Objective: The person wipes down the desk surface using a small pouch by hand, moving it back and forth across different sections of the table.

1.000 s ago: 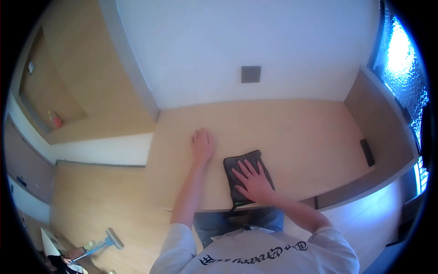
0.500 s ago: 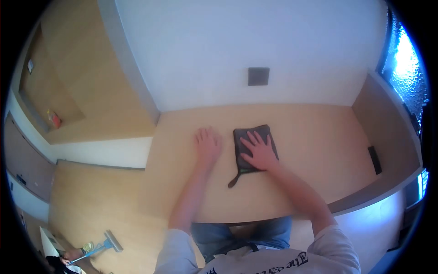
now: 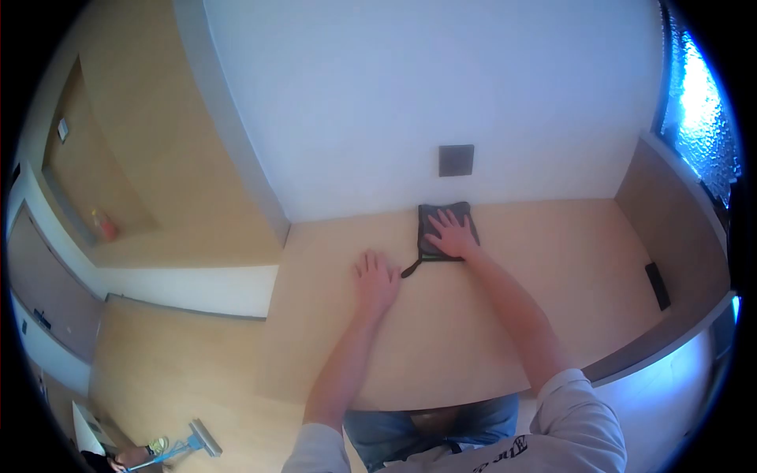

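A dark grey cloth [image 3: 430, 243] with black edging and a loop at its near-left corner lies on the wooden desktop [image 3: 347, 347], its far edge close to the wall. Over it my right hand [image 3: 453, 234] is pressed flat, fingers spread, the palm covering much of the cloth. To the left, my left hand [image 3: 377, 282] rests palm down on the bare wood with its fingers apart, holding nothing. The tip of the loop is just beside it.
A square grey plate [image 3: 456, 161] is set in the white wall behind the desk. On the right stands a raised side panel [image 3: 678, 229] with a black strip [image 3: 657, 285]. At lower left, another person's hand [image 3: 126, 459] holds a blue mop [image 3: 201, 441] over the floor.
My right hand has pushed the cloth away from me across the desktop, toward the wall. My left hand stays on the wood, now nearer the cloth's loop. The camera view has shifted slightly.
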The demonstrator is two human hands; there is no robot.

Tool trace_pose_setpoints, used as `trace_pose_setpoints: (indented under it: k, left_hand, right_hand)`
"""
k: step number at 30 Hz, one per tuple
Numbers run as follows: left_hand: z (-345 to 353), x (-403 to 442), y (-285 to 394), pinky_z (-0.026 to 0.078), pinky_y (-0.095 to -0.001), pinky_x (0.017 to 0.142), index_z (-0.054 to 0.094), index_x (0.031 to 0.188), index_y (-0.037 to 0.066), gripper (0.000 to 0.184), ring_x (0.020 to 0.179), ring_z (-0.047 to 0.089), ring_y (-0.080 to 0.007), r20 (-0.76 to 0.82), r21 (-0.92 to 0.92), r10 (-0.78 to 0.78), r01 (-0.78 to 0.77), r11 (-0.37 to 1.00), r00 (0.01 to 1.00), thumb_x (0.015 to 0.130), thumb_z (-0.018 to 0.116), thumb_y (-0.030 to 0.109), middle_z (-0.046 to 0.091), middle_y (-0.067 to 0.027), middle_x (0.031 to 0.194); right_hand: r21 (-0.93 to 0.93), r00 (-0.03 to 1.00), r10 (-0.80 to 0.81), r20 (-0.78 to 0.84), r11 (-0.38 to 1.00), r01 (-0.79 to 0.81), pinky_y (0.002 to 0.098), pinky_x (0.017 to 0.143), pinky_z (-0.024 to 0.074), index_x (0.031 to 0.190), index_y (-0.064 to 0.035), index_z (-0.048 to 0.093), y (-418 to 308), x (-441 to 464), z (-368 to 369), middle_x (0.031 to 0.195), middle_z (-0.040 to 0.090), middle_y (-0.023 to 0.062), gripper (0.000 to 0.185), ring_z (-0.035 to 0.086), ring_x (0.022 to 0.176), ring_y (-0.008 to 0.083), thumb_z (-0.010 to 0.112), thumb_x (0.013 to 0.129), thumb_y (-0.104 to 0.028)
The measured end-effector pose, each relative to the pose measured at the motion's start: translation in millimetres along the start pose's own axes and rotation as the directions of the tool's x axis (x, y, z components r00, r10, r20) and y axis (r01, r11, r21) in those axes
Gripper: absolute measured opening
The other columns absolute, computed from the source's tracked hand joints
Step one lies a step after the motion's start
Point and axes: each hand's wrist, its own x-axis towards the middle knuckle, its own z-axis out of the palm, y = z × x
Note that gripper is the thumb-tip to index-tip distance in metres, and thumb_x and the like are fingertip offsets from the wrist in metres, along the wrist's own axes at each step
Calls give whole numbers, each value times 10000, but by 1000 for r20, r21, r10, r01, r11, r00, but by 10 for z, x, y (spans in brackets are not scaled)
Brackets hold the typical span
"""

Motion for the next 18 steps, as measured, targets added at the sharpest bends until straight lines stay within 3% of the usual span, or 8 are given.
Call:
trace_pose_setpoints:
  k: [5,7,12,15,18]
  left_hand:
    - [110,-14,-21,191,-574,1109,431,1344,21,549,1372,282,-365,-43,-6,7,-7,1000,999,929,474,378,360,-210,1441]
    - [54,20,-6,209,-580,1098,452,1317,17,499,1361,295,-377,-13,24,20,-19,1000,1000,935,467,338,372,-212,1428]
    - [85,7,-8,203,-573,1102,480,1288,15,466,1358,300,-377,-21,5,14,-14,1000,1000,924,461,306,379,-213,1426]
    - [6,-34,10,195,-565,1106,503,1261,7,453,1358,299,-381,-7,-9,8,-8,1000,1000,916,462,297,379,-217,1431]
    - [-25,-61,23,206,-566,1098,514,1231,5,427,1351,309,-383,-19,-44,3,-4,999,1000,917,459,290,383,-217,1428]
  right_hand:
    - [34,995,-94,-28,995,95,542,1136,171,1456,-76,309,20,-148,126,1535,253,130,616,205,1427,302,344,969,-451]
    - [-10,974,-220,-52,976,219,514,1134,204,1428,-20,332,-134,-526,76,1511,287,163,574,237,1414,310,376,970,-363]
    - [-104,931,-360,-62,930,352,567,1114,189,1431,-46,344,-564,-1894,-19,1507,283,182,628,224,1413,334,456,933,-412]
    - [-36,897,-441,33,896,442,655,1074,163,1445,-87,340,-818,-2599,-209,1510,264,193,662,210,1411,364,476,911,-454]
    - [-30,865,-490,109,868,496,678,1055,170,1449,-116,343,-966,-2869,-378,1511,261,191,660,212,1410,359,479,906,-467]
